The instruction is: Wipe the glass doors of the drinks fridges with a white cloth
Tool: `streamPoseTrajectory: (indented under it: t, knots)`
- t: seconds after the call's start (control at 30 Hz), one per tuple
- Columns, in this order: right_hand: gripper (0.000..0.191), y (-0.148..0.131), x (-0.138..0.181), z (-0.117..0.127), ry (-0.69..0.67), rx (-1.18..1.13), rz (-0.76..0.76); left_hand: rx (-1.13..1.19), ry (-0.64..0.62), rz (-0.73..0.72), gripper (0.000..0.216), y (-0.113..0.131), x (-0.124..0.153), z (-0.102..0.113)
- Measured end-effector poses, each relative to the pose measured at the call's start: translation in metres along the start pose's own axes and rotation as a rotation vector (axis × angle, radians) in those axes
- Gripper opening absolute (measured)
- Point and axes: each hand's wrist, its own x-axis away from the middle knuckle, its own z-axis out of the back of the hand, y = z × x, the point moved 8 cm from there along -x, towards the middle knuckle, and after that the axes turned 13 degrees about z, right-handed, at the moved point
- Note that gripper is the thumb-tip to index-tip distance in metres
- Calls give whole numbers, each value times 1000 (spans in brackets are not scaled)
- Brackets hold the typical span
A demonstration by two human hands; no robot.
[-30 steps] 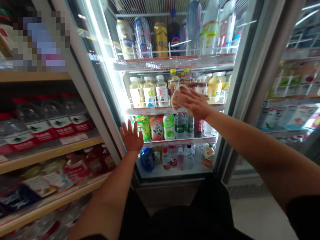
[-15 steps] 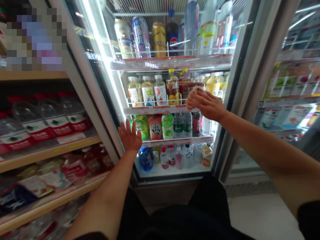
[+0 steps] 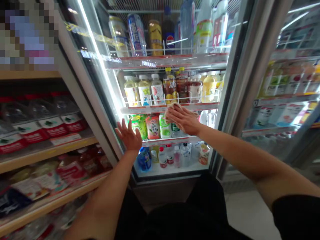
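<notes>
Under my right hand (image 3: 183, 118) a pale cloth (image 3: 168, 115) is pressed flat on the glass door (image 3: 152, 158) of a lit drinks fridge. The hand lies in front of the third shelf's bottles, and the cloth's edge shows past the fingertips. At the door's left side my left hand (image 3: 129, 136) rests with its fingers spread and nothing in it. Close to that hand, behind the glass, stand a green drink bottle (image 3: 140, 126) and a red-labelled one (image 3: 153, 126).
Wooden shelves (image 3: 82, 145) with red-labelled water bottles (image 3: 47, 116) stand close on the left. To the right, a metal frame (image 3: 250, 76) parts this door from another fridge door (image 3: 282, 110). My dark-clothed knees (image 3: 207, 196) are near the fridge's base.
My right hand has slid the cloth left and downward across the glass. My left hand stays at nearly the same spot, and the view has shifted slightly.
</notes>
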Motion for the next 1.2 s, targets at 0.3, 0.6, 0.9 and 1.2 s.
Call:
streamPoseTrajectory:
  t: [0.3, 0.6, 0.9, 1.2]
  knots:
    - [67, -2, -43, 16, 128, -248, -9, 159, -237, -590, 73, 147, -14, -34]
    - [58, 87, 47, 65, 155, 321, -385, -61, -206, -538, 63, 135, 16, -56]
    - [57, 89, 59, 52, 167, 391, -395, -89, -207, -483, 58, 141, -75, -55]
    - [56, 88, 64, 49, 184, 311, -446, -89, -312, -600, 62, 136, -28, -64]
